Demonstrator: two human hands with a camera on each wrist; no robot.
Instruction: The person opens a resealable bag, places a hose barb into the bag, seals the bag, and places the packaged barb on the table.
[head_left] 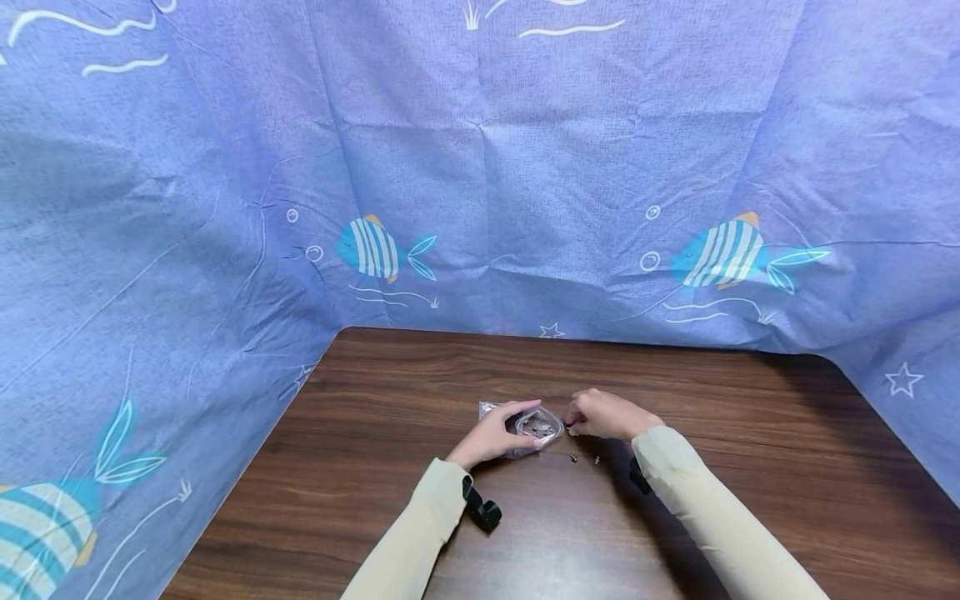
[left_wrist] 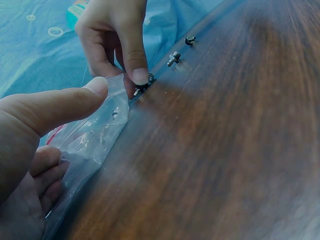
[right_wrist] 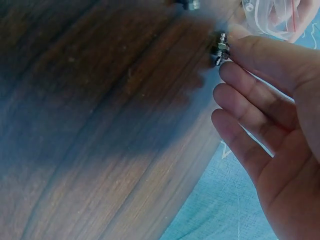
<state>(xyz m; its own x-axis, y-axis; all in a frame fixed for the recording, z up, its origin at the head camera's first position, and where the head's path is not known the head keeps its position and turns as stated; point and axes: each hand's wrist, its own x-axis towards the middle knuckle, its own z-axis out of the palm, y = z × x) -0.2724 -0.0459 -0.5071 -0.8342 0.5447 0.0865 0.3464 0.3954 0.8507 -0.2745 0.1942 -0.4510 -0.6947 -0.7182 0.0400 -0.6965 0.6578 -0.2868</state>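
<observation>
My left hand [head_left: 491, 435] grips a clear zip bag [left_wrist: 95, 135], its thumb on one side of the mouth and its fingers on the other. The bag's mouth gapes toward the right, and small shiny metal pieces [head_left: 542, 429] show inside. Just beyond that mouth, my right hand [head_left: 607, 414] pinches a small metal fitting [right_wrist: 220, 49] with dark parts between thumb and fingertips, low over the tabletop. Its other fingers [right_wrist: 245, 107] are bent loosely. Two similar fittings lie apart on the table, one silver fitting [left_wrist: 173, 59] and one darker fitting [left_wrist: 190, 40].
Both hands work over a dark wood-grain table [head_left: 405, 375]. Blue cloth [head_left: 555, 167] printed with fish hangs behind it and along the sides. A black wrist strap mount [head_left: 483, 510] sits on the left wrist.
</observation>
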